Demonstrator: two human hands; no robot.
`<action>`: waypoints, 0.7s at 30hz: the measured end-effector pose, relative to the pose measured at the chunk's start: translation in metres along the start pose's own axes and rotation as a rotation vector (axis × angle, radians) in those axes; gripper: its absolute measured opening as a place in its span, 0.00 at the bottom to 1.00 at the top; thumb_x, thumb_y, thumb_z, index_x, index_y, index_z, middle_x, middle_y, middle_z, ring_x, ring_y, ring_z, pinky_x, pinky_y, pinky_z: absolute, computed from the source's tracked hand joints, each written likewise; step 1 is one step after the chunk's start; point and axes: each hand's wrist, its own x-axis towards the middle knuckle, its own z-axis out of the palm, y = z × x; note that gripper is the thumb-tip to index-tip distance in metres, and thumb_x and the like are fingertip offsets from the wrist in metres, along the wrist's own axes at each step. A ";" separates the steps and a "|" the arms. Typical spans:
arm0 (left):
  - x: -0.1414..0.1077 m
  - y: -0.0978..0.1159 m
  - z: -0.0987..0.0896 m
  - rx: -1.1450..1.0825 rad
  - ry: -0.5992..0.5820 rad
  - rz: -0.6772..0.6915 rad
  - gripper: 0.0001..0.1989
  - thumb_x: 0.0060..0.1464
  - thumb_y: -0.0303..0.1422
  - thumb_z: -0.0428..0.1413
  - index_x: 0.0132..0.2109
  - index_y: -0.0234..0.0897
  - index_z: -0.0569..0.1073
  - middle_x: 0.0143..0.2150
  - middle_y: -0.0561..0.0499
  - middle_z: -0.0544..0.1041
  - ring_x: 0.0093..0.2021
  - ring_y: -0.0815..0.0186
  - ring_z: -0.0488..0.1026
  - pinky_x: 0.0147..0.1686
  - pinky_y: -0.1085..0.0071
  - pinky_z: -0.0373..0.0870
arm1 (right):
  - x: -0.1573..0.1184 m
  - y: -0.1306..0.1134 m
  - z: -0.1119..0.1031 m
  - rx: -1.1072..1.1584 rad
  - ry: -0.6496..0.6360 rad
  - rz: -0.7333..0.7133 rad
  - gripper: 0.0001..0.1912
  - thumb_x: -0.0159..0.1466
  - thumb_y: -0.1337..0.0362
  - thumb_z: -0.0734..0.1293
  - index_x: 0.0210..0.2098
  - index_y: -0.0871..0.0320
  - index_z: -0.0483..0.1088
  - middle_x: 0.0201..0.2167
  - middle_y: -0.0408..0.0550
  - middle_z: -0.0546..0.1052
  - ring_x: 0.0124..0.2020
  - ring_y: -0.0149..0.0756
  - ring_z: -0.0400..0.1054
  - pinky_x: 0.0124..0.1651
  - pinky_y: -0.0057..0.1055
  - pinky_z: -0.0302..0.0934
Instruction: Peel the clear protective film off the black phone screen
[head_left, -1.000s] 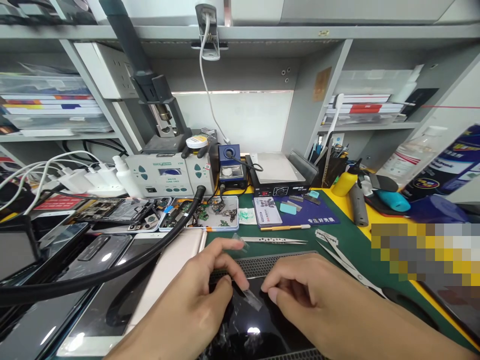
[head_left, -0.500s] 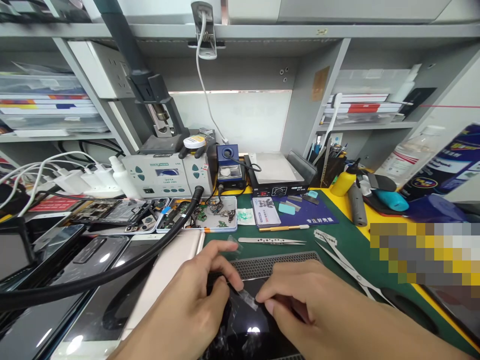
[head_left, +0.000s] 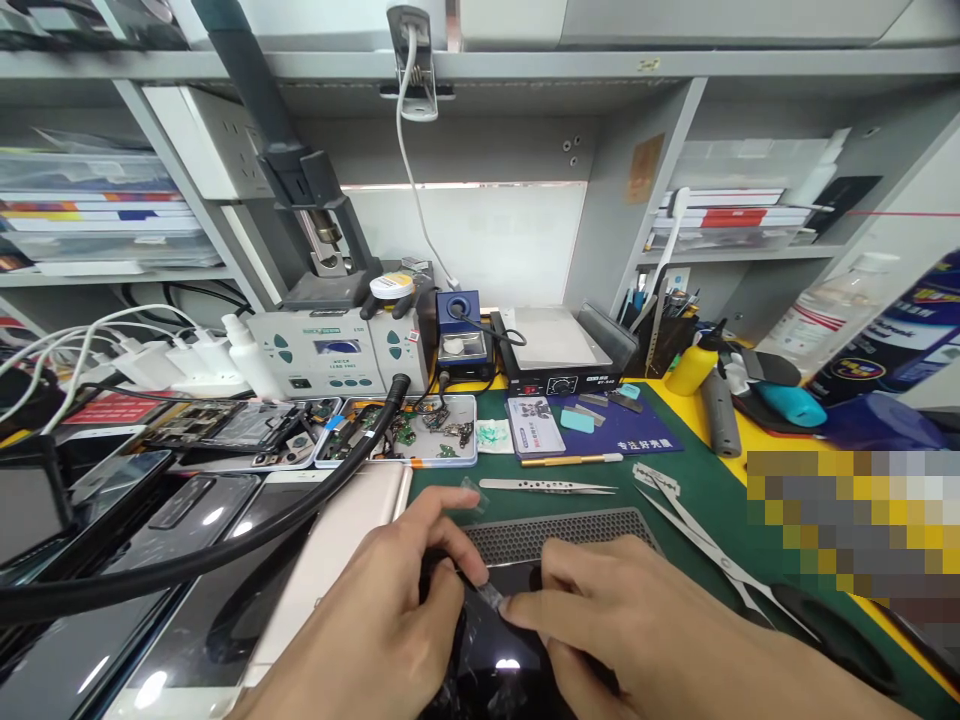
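Note:
A glossy black panel (head_left: 506, 650), seemingly a phone's screen or back, lies in front of me with scraps of clear film at its left side. My left hand (head_left: 405, 600) curls its thumb and middle finger round the panel's upper left corner. On the raised left index fingertip clings a small piece of clear tape (head_left: 475, 496). A short clear tape strip (head_left: 491, 597) lies across the panel's top edge. My right hand (head_left: 600, 615) has its index fingertip on that strip, other fingers curled; its thumb is partly hidden. Beneath the panel is a grey perforated mat (head_left: 570, 535).
Tweezers (head_left: 544, 487) lie beyond the mat, with scissors (head_left: 724, 565) and a razor blade (head_left: 658, 480) to the right. Several phones (head_left: 202, 560) lie left under a black hose (head_left: 330, 490). A hot plate (head_left: 562, 380) stands behind.
My right index finger has moved left onto the tape strip, covering more of it. The left hand holds about the same place. The view has shifted slightly.

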 end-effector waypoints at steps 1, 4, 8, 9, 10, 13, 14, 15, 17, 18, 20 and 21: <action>0.000 0.000 0.000 0.005 0.002 0.006 0.18 0.63 0.35 0.46 0.59 0.41 0.61 0.42 0.55 0.78 0.21 0.74 0.61 0.22 0.73 0.57 | -0.001 0.000 0.001 -0.008 0.009 -0.007 0.16 0.63 0.73 0.66 0.44 0.49 0.79 0.37 0.46 0.77 0.39 0.40 0.75 0.41 0.30 0.65; -0.001 0.001 0.000 0.012 0.009 0.021 0.16 0.64 0.34 0.46 0.58 0.41 0.63 0.40 0.56 0.78 0.21 0.74 0.60 0.22 0.74 0.57 | -0.002 0.001 0.004 -0.025 0.023 -0.019 0.17 0.62 0.73 0.67 0.45 0.47 0.79 0.37 0.45 0.77 0.38 0.40 0.74 0.40 0.29 0.66; -0.002 0.003 0.001 0.020 0.029 0.042 0.15 0.63 0.31 0.45 0.56 0.39 0.64 0.38 0.57 0.77 0.19 0.75 0.56 0.19 0.74 0.55 | -0.001 0.003 0.007 -0.037 0.033 -0.026 0.17 0.62 0.73 0.67 0.45 0.46 0.79 0.37 0.44 0.77 0.38 0.39 0.74 0.40 0.30 0.66; -0.002 0.004 0.001 0.026 0.032 0.046 0.16 0.63 0.30 0.45 0.56 0.39 0.64 0.38 0.57 0.77 0.18 0.75 0.56 0.18 0.74 0.54 | -0.001 0.003 0.007 -0.039 0.035 -0.030 0.17 0.62 0.73 0.68 0.45 0.46 0.79 0.37 0.43 0.77 0.38 0.39 0.74 0.40 0.30 0.66; -0.002 0.004 0.001 0.034 0.036 0.050 0.16 0.63 0.30 0.45 0.57 0.39 0.65 0.39 0.57 0.77 0.18 0.75 0.55 0.17 0.74 0.53 | -0.001 0.003 0.007 -0.042 0.037 -0.033 0.17 0.62 0.73 0.68 0.45 0.46 0.79 0.37 0.43 0.77 0.38 0.39 0.74 0.40 0.30 0.66; -0.001 0.003 0.002 0.050 0.043 0.052 0.17 0.64 0.31 0.45 0.58 0.40 0.65 0.40 0.57 0.77 0.18 0.76 0.55 0.16 0.74 0.51 | -0.002 0.003 0.007 -0.056 0.044 -0.040 0.17 0.62 0.73 0.68 0.45 0.47 0.79 0.37 0.44 0.76 0.38 0.39 0.74 0.40 0.30 0.66; -0.001 0.002 0.002 0.055 0.048 0.057 0.17 0.64 0.31 0.45 0.58 0.40 0.65 0.40 0.57 0.77 0.18 0.76 0.56 0.16 0.74 0.52 | -0.002 0.004 0.007 -0.056 0.043 -0.044 0.17 0.62 0.73 0.68 0.45 0.47 0.79 0.37 0.44 0.76 0.37 0.38 0.74 0.40 0.30 0.66; -0.001 0.001 0.002 0.060 0.047 0.063 0.16 0.64 0.32 0.45 0.58 0.40 0.65 0.40 0.57 0.77 0.18 0.76 0.56 0.16 0.74 0.52 | -0.002 0.004 0.007 -0.057 0.042 -0.046 0.17 0.62 0.73 0.68 0.45 0.47 0.79 0.37 0.44 0.76 0.37 0.38 0.74 0.40 0.30 0.66; -0.002 -0.001 0.002 0.072 0.055 0.074 0.16 0.65 0.32 0.45 0.58 0.41 0.65 0.40 0.57 0.77 0.18 0.76 0.56 0.17 0.75 0.54 | -0.003 0.005 0.007 -0.051 0.033 -0.055 0.17 0.62 0.73 0.68 0.45 0.47 0.79 0.36 0.44 0.76 0.37 0.38 0.74 0.39 0.30 0.65; -0.003 -0.002 0.002 0.077 0.058 0.079 0.16 0.65 0.33 0.45 0.58 0.41 0.65 0.39 0.57 0.77 0.18 0.76 0.56 0.17 0.75 0.54 | -0.003 0.005 0.007 -0.051 0.031 -0.057 0.17 0.62 0.73 0.67 0.45 0.47 0.79 0.37 0.44 0.76 0.36 0.38 0.74 0.39 0.30 0.65; -0.003 -0.004 0.003 0.080 0.059 0.084 0.17 0.64 0.32 0.45 0.58 0.41 0.65 0.39 0.57 0.77 0.18 0.77 0.57 0.18 0.76 0.55 | -0.003 0.004 0.007 -0.055 0.037 -0.054 0.17 0.63 0.73 0.67 0.46 0.47 0.79 0.37 0.44 0.76 0.37 0.38 0.74 0.39 0.30 0.65; -0.004 -0.005 0.003 0.079 0.059 0.088 0.17 0.64 0.32 0.46 0.58 0.41 0.64 0.40 0.57 0.77 0.18 0.77 0.58 0.18 0.76 0.55 | -0.003 0.004 0.007 -0.058 0.042 -0.054 0.17 0.63 0.73 0.67 0.46 0.47 0.79 0.36 0.44 0.76 0.37 0.38 0.74 0.39 0.30 0.65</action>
